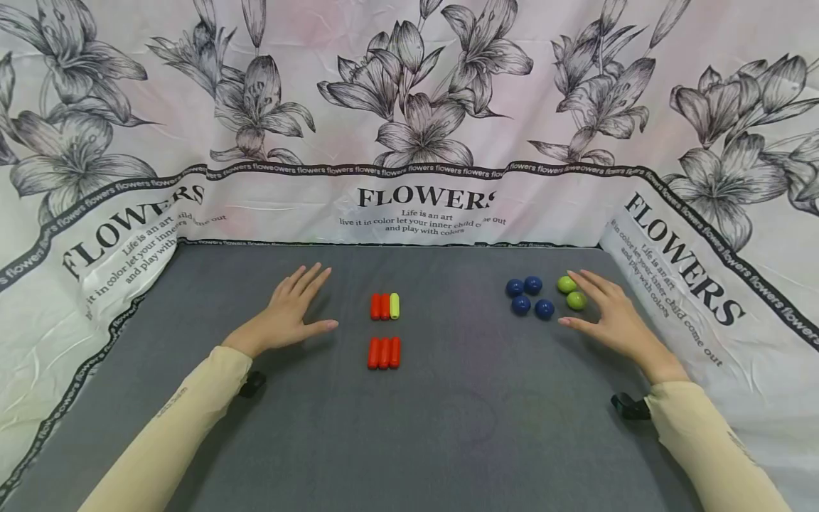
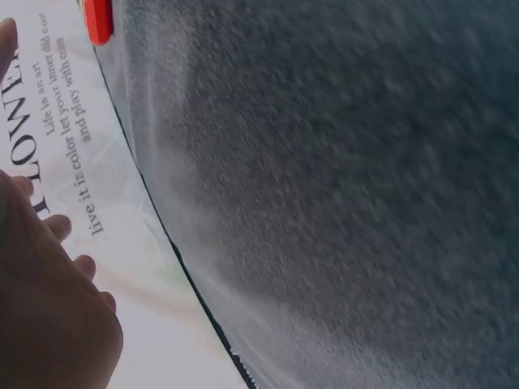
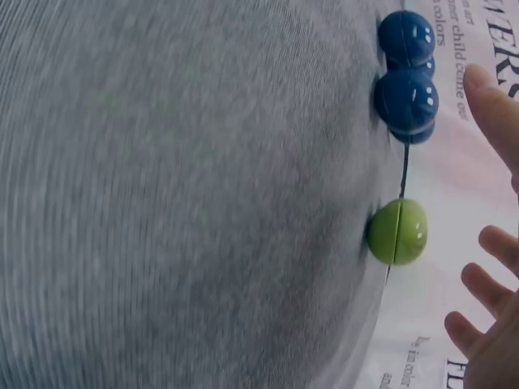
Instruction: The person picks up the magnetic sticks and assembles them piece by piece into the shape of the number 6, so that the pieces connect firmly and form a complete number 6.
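My left hand (image 1: 284, 313), fingers spread and holding nothing, is left of two groups of small rods. The upper group has two red rods (image 1: 380, 306) and one yellow-green rod (image 1: 394, 306); three red rods (image 1: 384, 353) lie side by side below. On the right, my right hand (image 1: 611, 316) has its thumb and fingers apart and empty, beside two green balls (image 1: 576, 301). Several blue balls (image 1: 521, 305) sit left of those. The right wrist view shows a green ball (image 3: 397, 232), blue balls (image 3: 406, 101) and my right hand (image 3: 491, 300).
The grey table (image 1: 435, 441) ends at a white flower-printed cloth (image 1: 281, 206) along the back and both sides. Black straps or devices (image 1: 630, 407) show under both wrists. A red rod (image 2: 99, 20) shows at the top left in the left wrist view.
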`<state>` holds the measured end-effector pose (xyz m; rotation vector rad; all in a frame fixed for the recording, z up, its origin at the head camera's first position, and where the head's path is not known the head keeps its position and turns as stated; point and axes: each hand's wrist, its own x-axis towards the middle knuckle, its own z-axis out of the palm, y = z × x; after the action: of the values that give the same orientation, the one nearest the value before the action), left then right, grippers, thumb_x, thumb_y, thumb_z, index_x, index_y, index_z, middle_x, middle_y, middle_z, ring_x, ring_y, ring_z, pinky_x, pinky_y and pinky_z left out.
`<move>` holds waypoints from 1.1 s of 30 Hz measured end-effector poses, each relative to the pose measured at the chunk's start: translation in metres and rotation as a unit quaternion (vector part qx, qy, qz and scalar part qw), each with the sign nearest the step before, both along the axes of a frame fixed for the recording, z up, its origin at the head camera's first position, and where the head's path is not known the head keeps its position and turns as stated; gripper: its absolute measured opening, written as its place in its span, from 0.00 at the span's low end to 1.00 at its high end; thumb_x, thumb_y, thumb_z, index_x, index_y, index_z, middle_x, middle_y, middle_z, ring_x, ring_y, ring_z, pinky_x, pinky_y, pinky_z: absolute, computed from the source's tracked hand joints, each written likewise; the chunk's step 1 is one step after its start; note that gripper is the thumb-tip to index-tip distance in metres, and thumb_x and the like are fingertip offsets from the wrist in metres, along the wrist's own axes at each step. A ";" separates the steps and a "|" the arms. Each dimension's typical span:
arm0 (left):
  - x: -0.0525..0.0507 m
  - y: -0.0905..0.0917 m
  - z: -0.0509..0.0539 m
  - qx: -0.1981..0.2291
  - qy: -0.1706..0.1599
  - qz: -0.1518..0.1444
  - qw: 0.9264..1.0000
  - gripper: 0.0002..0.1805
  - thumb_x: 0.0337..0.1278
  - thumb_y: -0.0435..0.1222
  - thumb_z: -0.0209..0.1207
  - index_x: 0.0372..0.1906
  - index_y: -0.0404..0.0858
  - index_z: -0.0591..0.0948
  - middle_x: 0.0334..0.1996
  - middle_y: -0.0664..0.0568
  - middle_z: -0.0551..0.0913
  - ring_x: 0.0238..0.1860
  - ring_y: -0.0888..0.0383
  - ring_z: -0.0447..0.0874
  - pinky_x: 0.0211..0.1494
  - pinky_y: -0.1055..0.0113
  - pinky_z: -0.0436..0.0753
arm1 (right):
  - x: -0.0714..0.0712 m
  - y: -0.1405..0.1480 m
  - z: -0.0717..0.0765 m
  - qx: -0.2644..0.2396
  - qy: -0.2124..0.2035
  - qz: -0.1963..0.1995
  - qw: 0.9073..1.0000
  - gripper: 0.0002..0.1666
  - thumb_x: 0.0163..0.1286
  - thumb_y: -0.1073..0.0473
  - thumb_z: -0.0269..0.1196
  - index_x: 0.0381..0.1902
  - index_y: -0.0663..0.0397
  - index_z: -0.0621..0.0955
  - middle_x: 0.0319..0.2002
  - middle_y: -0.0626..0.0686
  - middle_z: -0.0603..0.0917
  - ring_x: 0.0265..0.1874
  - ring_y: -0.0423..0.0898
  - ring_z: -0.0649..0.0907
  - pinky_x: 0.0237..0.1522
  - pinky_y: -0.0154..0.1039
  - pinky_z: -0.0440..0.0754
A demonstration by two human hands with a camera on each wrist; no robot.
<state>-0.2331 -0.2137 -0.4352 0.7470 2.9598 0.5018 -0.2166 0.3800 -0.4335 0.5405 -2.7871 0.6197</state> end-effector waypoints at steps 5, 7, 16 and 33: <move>-0.002 0.006 0.001 0.035 -0.014 -0.001 0.999 0.54 0.61 0.60 0.59 0.80 0.52 0.40 0.81 0.45 0.42 0.80 0.37 0.37 0.77 0.34 0.45 | -0.004 -0.007 0.000 -0.032 -0.014 -0.007 0.999 0.54 0.54 0.50 0.76 0.75 0.44 0.64 0.71 0.67 0.65 0.67 0.72 0.64 0.63 0.73 0.60; -0.003 0.008 0.000 0.050 -0.020 0.000 0.999 0.53 0.61 0.60 0.59 0.80 0.52 0.40 0.81 0.46 0.43 0.80 0.38 0.38 0.77 0.33 0.48 | -0.005 -0.009 0.000 -0.041 -0.024 -0.012 0.999 0.53 0.54 0.50 0.76 0.75 0.44 0.64 0.70 0.67 0.66 0.68 0.70 0.64 0.63 0.73 0.61; -0.006 0.020 0.000 0.091 -0.036 0.000 0.995 0.51 0.61 0.60 0.60 0.80 0.52 0.46 0.80 0.48 0.47 0.79 0.41 0.42 0.74 0.35 0.59 | -0.003 -0.021 0.000 -0.047 -0.035 -0.017 0.998 0.48 0.56 0.49 0.75 0.72 0.49 0.68 0.68 0.66 0.70 0.66 0.69 0.67 0.62 0.73 0.63; -0.012 0.054 0.001 0.135 -0.080 0.011 0.987 0.46 0.60 0.55 0.63 0.77 0.48 0.55 0.76 0.48 0.57 0.76 0.45 0.52 0.74 0.39 0.63 | -0.008 -0.020 -0.004 -0.084 0.005 -0.046 0.995 0.36 0.62 0.54 0.72 0.66 0.56 0.75 0.57 0.62 0.77 0.53 0.56 0.75 0.50 0.49 0.75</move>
<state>-0.2451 -0.1594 -0.4343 0.6562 2.7849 0.9327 -0.2243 0.3603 -0.4370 0.3778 -2.6996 0.8181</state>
